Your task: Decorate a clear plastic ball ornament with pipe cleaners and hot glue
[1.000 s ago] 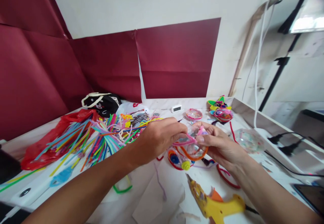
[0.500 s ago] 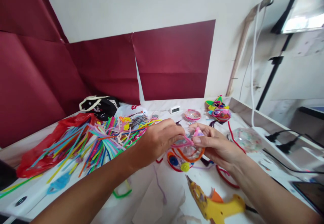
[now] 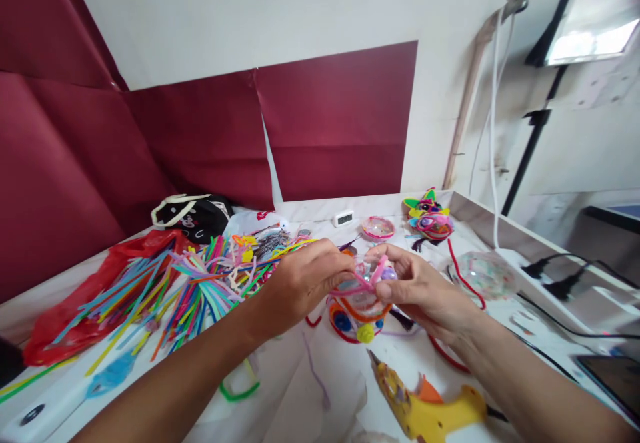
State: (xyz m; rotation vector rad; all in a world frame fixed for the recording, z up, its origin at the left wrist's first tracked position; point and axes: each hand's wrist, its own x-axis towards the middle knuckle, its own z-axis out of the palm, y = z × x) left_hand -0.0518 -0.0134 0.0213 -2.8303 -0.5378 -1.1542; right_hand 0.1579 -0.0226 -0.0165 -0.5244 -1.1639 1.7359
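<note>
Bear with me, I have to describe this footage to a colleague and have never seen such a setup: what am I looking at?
There is no machine here: a person works with two bare hands. The view comes from a camera worn on the person's head, looking forward and down.

The left hand and the right hand both pinch a pink fuzzy strand. Whether they also hold the clear, orange-edged piece below it is hard to tell.

On the white table, a pile of colorful fuzzy sticks spills from a red plastic bag on the left. A yellow glue gun lies in front, and a small white digital display stands at the back.
</note>
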